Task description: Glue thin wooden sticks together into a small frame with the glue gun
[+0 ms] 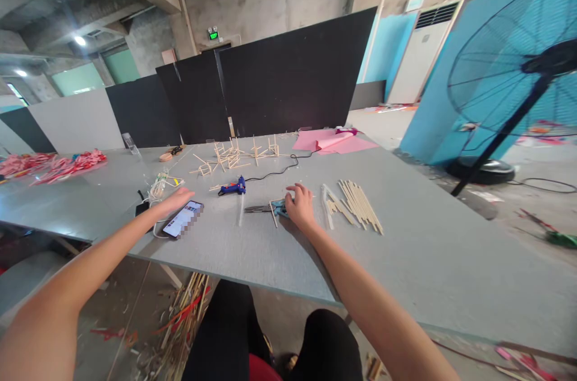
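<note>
My right hand (300, 205) is over the blue-handled pliers (280, 208), its fingers curved and apart. The pliers lie flat with their jaws pointing left, and part of the handles is hidden under the hand. A short wooden stick (273, 214) lies across them. My left hand (177, 201) reaches out with fingers stretched, beside the top edge of a lit phone (184, 220) and near a bundled white cable (158, 184). Between the hands rest a blue glue gun (233, 187) and a clear glue stick (241, 211).
Wooden sticks (360, 205) lie in a row right of my right hand, beside clear glue sticks (327, 208). Small stick frames (229, 154) stand farther back. Pink sheets (336, 140) lie at the far edge. A black cord (282, 170) crosses the grey table (428, 261). A fan (536, 68) stands right.
</note>
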Demonstrator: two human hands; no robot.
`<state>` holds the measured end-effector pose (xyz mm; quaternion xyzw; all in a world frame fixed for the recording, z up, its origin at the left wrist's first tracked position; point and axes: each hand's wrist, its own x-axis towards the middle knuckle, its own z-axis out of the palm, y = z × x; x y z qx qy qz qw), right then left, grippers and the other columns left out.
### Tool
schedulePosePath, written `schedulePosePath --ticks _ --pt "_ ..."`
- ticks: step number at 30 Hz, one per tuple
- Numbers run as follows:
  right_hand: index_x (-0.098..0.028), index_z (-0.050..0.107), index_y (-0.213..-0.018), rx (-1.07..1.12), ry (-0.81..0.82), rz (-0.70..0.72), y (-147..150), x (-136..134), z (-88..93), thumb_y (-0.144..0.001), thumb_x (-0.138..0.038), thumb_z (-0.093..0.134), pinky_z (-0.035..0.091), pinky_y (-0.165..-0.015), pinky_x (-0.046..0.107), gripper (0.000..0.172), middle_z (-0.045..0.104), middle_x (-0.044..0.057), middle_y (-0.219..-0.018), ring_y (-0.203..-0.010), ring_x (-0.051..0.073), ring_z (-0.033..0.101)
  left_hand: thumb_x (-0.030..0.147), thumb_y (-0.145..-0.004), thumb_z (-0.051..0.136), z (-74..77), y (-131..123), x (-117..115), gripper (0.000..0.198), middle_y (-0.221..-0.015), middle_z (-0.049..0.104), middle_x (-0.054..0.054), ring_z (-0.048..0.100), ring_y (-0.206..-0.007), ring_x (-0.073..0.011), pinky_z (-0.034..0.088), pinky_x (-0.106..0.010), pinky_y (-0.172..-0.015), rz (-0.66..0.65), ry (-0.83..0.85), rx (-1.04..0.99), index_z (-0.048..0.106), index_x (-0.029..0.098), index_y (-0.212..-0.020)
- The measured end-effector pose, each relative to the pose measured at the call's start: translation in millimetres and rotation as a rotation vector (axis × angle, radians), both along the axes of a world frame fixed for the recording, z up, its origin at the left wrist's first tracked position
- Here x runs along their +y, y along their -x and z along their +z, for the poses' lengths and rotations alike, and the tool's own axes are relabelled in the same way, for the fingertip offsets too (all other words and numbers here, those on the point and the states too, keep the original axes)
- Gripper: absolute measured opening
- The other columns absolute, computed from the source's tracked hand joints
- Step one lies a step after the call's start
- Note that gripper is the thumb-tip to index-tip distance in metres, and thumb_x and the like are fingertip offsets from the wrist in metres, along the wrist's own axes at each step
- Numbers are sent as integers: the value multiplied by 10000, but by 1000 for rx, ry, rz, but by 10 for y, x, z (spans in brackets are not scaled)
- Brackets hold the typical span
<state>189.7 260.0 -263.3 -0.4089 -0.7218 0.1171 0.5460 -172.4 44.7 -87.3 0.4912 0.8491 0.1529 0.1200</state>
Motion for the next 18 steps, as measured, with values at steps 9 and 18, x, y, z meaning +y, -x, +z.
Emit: schedulePosePath --ticks 9,18 --pt "-192 643 -1149 14 5 8 17 1 -39 -953 -268 453 402 -1124 581 283 607 188 -1321 -1346 339 496 828 -622 774 -236 -44 -181 1385 -1463 518 -410 527 -1350 -563 439 -531 -1041 -41 240 279 274 27 -1635" --pt "-176 652 -1129 7 17 11 18 -7 -8 -936 -250 466 407 -1139 585 278 613 195 -1324 -1327 353 502 628 -884 584 -543 -51 -123 1144 -1332 631 -370 627 -1245 -496 462 -508 -1011 -36 213 469 63 -38 -1655"
